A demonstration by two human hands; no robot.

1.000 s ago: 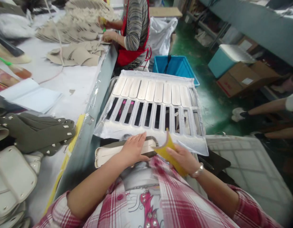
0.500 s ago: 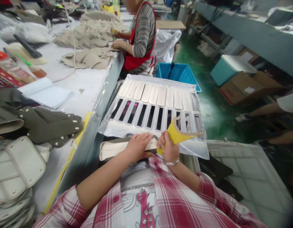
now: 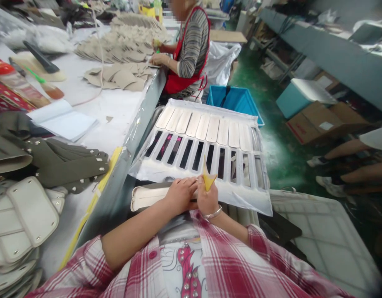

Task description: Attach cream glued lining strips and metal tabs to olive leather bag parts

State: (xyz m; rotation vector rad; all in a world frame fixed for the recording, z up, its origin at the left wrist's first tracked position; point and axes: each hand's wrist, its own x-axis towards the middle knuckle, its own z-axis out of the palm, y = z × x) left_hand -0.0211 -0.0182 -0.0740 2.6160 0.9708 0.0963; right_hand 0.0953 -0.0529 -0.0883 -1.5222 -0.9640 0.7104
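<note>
My left hand (image 3: 180, 195) lies on a stack of long cream strips (image 3: 147, 198) with rounded ends, fingers stretched across the top. A dark layer shows along the stack's far edge. Right beside it, my right hand (image 3: 207, 199) is closed round a flat yellow plastic piece (image 3: 208, 180) with a pointed tip. The yellow piece is turned almost edge-on, its tip up; its lower part is hidden in my fist. Both hands touch or nearly touch over the stack's right end, which they cover. Just beyond lies a slotted white rack (image 3: 181, 171) with a row of cream strips (image 3: 195, 125) along its far side.
On the left table (image 3: 116, 103) lie olive pieces with studs (image 3: 67, 159), pale panels (image 3: 32, 211) and a notebook (image 3: 65, 120). A co-worker in a red apron (image 3: 185, 80) sits ahead beside a blue crate (image 3: 236, 101). Cardboard boxes (image 3: 324, 120) stand at right, near another person's legs (image 3: 349, 161).
My right hand has moved left against my left hand, and the yellow piece has turned from broadside to nearly edge-on. My left hand stays on the stack.
</note>
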